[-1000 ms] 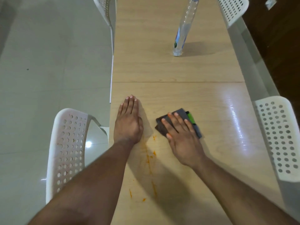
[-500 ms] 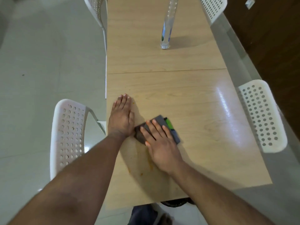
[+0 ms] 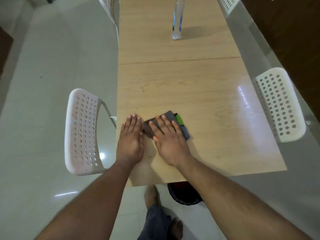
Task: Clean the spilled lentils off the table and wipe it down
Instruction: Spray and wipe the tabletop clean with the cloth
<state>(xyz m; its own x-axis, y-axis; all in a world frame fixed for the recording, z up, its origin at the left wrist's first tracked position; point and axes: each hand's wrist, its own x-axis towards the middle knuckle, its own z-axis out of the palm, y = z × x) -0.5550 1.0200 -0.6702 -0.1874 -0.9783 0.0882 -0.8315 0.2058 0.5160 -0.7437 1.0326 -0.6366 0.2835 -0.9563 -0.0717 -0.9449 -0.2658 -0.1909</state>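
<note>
A dark grey folded cloth (image 3: 186, 131) with a green tag lies on the light wooden table (image 3: 199, 94) near its left front corner. My right hand (image 3: 168, 141) presses flat on the cloth with straight fingers. My left hand (image 3: 131, 137) lies flat on the table at the left edge, its side touching the cloth. A few orange lentil bits (image 3: 143, 91) remain on the wood, one speck (image 3: 150, 156) between my wrists.
A clear plastic bottle (image 3: 177, 23) stands far back on the table. White perforated chairs stand at the left (image 3: 81, 134), right (image 3: 278, 104) and far end. A dark bin (image 3: 183, 194) sits on the floor under the table's front edge, beside my feet.
My right hand has slid the cloth left until it meets my left hand. Both hands now sit nearer the table's front edge, and the orange smear is mostly gone. The camera has pulled back.
</note>
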